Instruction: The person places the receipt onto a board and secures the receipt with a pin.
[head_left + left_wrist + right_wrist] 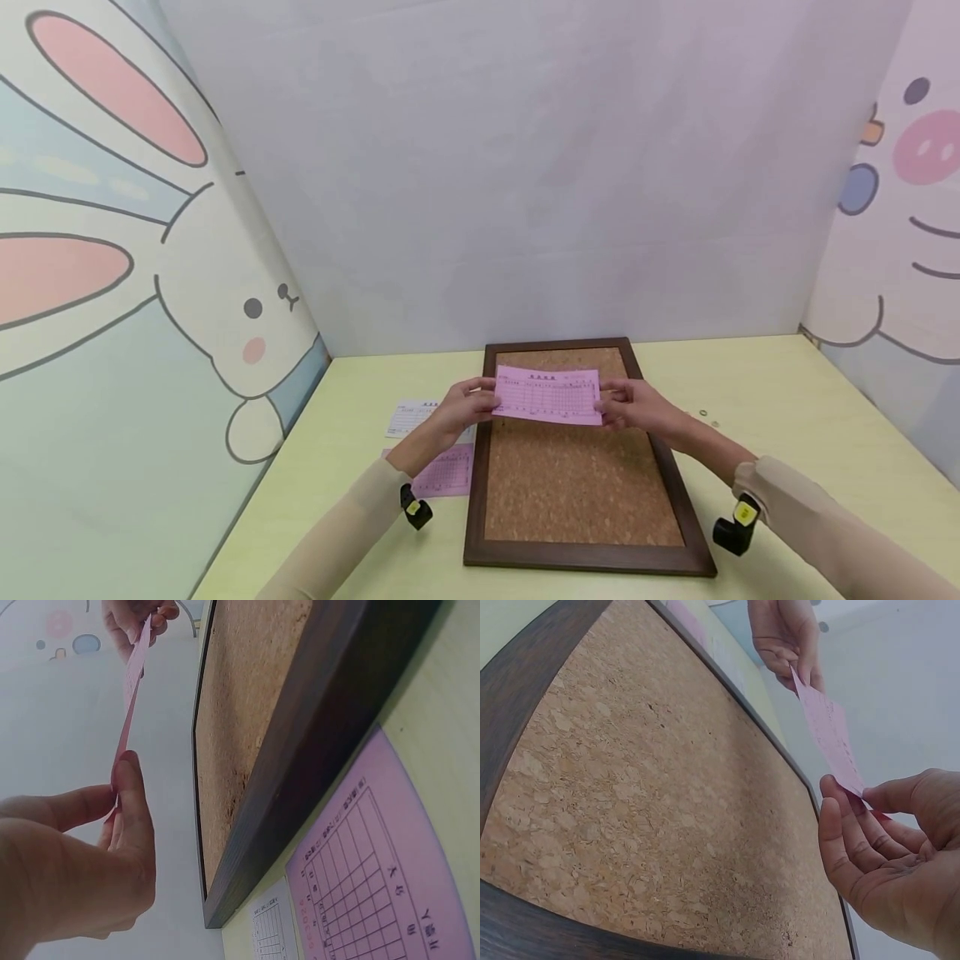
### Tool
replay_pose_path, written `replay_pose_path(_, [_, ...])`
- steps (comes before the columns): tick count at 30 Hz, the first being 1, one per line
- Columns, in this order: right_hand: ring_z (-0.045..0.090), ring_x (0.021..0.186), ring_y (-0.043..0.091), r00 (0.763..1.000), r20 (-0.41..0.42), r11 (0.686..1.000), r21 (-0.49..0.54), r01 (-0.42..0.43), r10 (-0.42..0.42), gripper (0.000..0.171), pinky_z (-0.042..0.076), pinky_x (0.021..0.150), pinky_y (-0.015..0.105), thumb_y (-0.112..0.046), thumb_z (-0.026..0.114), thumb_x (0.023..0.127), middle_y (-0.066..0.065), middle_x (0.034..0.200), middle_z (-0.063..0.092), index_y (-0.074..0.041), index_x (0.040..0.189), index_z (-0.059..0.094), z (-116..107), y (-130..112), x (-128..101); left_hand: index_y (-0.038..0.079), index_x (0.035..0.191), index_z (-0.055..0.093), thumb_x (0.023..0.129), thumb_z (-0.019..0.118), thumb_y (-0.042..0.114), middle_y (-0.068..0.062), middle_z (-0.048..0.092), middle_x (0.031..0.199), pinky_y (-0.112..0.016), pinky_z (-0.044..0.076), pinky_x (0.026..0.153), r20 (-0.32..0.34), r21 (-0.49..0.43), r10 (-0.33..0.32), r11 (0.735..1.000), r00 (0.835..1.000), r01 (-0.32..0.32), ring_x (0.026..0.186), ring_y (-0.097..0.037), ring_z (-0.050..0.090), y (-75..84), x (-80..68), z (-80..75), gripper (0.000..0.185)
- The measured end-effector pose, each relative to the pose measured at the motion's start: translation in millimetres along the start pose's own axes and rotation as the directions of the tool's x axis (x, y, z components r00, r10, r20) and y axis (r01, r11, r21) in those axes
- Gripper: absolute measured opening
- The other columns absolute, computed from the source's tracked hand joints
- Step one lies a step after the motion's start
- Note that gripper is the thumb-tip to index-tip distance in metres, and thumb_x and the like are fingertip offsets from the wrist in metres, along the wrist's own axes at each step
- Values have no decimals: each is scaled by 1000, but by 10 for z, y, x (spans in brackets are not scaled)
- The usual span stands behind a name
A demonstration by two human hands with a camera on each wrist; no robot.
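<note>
A pink printed form slip (547, 395) is stretched level between both hands, above the upper part of a cork board (577, 483) with a dark wooden frame. My left hand (468, 404) pinches the slip's left edge between thumb and fingers. At the opposite edge, my right hand (628, 403) pinches it the same way. The right wrist view shows the slip side-on, apart from the cork, with a small red bit (881, 815) showing by the right fingers; what it is I cannot tell.
Left of the board, a second pink form (446, 472) and a white form (408, 417) lie on the pale yellow table (360, 383). Several tiny items, one a small ring (703, 412), lie right of the board. A plain wall (525, 183) rises behind, with cartoon-printed walls at both sides.
</note>
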State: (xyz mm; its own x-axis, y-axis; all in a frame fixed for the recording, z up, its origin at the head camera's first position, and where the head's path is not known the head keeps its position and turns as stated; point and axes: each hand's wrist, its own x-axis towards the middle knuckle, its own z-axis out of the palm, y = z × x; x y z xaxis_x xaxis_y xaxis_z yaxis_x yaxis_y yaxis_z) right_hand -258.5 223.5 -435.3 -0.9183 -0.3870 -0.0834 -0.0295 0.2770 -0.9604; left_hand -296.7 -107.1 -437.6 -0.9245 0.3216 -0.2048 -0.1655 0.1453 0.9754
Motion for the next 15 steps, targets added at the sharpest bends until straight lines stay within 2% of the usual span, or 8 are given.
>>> replay_pose_path(4, [72,92,21,1000,0,1000,-1,1,-1,51,62,79,37,-10,59,103,17,109,74,13,146,42,-12,13,-11,4,137,58,99,64,9,-9,74,115,-43,54,102,11,2,-4,1000,1000,4,95,-11,69,-6,6,5,40])
replay_pose_path(15, [71,90,22,1000,-3,999,-36,-27,27,55,59,75,34,-11,60,102,14,102,73,13,147,39,-11,54,-59,1,139,57,99,63,7,-9,73,113,-40,56,98,29,-2,-15,1000,999,15,93,-11,69,-71,39,0,41])
